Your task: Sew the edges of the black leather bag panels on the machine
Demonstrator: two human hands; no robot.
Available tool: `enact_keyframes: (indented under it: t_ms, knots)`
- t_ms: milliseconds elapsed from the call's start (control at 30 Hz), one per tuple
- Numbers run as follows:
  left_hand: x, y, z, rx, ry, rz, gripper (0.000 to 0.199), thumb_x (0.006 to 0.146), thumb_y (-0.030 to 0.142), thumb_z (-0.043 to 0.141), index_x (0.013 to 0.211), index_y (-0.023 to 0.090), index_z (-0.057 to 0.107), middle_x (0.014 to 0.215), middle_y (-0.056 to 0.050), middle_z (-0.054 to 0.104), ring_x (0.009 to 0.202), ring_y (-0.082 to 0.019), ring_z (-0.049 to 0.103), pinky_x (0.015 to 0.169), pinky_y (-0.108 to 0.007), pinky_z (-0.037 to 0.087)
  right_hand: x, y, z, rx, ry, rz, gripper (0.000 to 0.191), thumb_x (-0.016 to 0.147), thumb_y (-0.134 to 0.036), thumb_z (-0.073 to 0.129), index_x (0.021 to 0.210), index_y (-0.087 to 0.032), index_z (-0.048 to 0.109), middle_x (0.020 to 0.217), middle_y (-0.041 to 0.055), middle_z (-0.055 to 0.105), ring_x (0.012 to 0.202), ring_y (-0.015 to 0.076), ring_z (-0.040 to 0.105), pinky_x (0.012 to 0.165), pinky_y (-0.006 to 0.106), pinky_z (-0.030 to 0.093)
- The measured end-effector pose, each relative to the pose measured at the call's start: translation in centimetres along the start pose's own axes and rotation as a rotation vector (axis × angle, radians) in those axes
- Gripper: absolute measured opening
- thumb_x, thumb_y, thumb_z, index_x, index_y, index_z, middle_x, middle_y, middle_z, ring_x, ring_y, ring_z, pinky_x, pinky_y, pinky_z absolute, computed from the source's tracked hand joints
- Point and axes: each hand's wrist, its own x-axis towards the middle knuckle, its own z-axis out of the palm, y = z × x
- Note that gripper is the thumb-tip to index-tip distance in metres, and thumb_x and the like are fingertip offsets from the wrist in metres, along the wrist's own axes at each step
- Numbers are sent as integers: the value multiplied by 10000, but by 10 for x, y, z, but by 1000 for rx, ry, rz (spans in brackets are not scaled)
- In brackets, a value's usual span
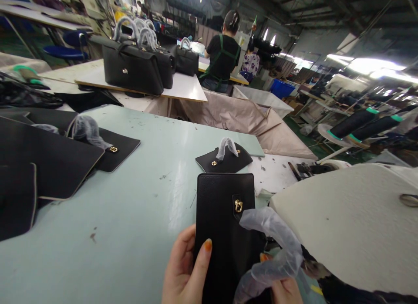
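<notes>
In front of me is a black leather bag panel (225, 234) with a gold ring fitting and a handle (290, 247) wrapped in clear plastic. My left hand (187, 269) grips its left edge, thumb on the face and fingers behind. At the lower right, my right hand (284, 288) holds the panel's other side, partly hidden behind the wrapped handle. Just beyond lies another black panel (225, 160) with a wrapped handle and two gold fittings. A pile of black leather panels (55, 156) rests at the left of the pale green table (137, 234).
A sewing machine's cream body (346, 225) stands close on the right, with black thread cones (354, 123) behind it. Finished black handbags (130, 66) stand on a white board beyond the table. A beige cloth-lined bin (235, 112) adjoins, and a person in a green apron (225, 51) faces away.
</notes>
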Motion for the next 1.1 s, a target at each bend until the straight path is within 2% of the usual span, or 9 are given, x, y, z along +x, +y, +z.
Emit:
enact_keyframes:
  t_ms: [233, 300, 400, 500, 667, 800, 900, 1000, 1100]
  knots:
    - [-3, -2, 1, 25, 23, 57, 486, 700, 500, 797, 1053, 197, 656, 1104, -79, 735, 1052, -243, 677, 914, -274, 529, 5, -1, -3, -26, -44, -66, 481, 771, -642, 636, 803, -188, 792, 913, 117, 757, 890, 295, 692, 870, 331, 543]
    - [-3, -2, 1, 28, 28, 66, 479, 703, 497, 795, 1049, 197, 653, 1104, -78, 733, 1046, -245, 678, 922, -284, 529, 5, -5, -2, -25, -53, -82, 472, 767, -638, 642, 770, -187, 782, 904, 117, 755, 886, 294, 689, 889, 340, 540]
    - [-5, -4, 0, 35, 26, 66, 477, 721, 493, 784, 1072, 202, 644, 1117, -75, 728, 1064, -243, 671, 933, -281, 525, 3, -13, 3, 37, -9, -88, 464, 782, -633, 630, 727, -190, 757, 869, 109, 750, 893, 290, 686, 916, 344, 531]
    - [-5, -6, -3, 46, 22, 80, 469, 734, 480, 779, 1089, 208, 638, 1130, -73, 723, 1093, -243, 662, 949, -277, 520, -1, -21, 8, 112, 30, -85, 436, 786, -620, 642, 780, -200, 758, 891, 103, 751, 930, 290, 681, 926, 343, 530]
    - [-2, -12, -13, 100, -20, 155, 437, 747, 457, 775, 1083, 204, 658, 1134, -81, 722, 1064, -247, 681, 900, -281, 556, -1, -26, 9, 107, 27, -119, 439, 799, -624, 633, 777, -204, 762, 850, 97, 743, 911, 277, 675, 940, 343, 522]
    - [-3, -13, -14, 145, -22, 197, 430, 761, 456, 762, 1095, 208, 654, 1138, -80, 719, 1064, -238, 682, 915, -280, 554, 1, -26, 7, 128, -94, -149, 469, 830, -629, 586, 746, -197, 749, 785, 87, 719, 846, 260, 664, 869, 306, 535]
    - [-1, -9, -11, 146, -11, 166, 483, 757, 485, 754, 1139, 214, 637, 1176, -86, 707, 1100, -258, 668, 950, -320, 547, 3, -26, 8, 126, -156, -159, 507, 853, -634, 540, 676, -182, 691, 692, 75, 660, 778, 248, 632, 750, 277, 529]
    - [7, -8, -15, 183, -17, 139, 574, 791, 508, 706, 1290, 257, 571, 1328, -77, 635, 1241, -284, 584, 1042, -378, 491, 5, -24, 10, 74, -140, -184, 517, 872, -619, 513, 614, -173, 565, 599, 31, 526, 632, 182, 518, 600, 247, 447]
    - [15, -15, -27, 360, -53, 124, 624, 794, 499, 698, 1347, 250, 550, 1408, -89, 576, 1346, -310, 483, 1110, -405, 419, 7, -21, 12, 77, -137, -236, 513, 901, -596, 475, 600, -181, 448, 583, -14, 382, 565, 122, 363, 531, 236, 332]
